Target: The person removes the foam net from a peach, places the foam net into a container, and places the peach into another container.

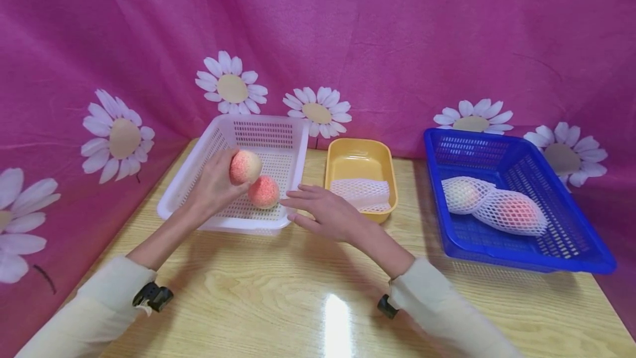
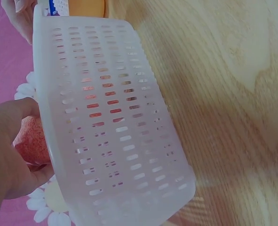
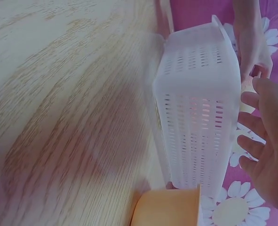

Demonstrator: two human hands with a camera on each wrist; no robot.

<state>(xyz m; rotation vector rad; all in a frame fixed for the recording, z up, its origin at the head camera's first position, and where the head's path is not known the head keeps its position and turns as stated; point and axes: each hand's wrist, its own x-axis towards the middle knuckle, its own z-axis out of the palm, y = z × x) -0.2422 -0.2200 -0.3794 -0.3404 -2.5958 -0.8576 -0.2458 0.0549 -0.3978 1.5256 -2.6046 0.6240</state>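
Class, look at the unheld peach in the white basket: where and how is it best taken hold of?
Probably by its opposite sides, coming from above and slightly right. The unheld peach is round with no handle, the basket is open on top but walled around, and the left hand, holding the other peach, crowds its upper left.

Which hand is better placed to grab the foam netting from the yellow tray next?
Probably the right hand: it holds nothing and is nearer the yellow tray, where the foam netting lies. The left hand is holding a peach over the white basket.
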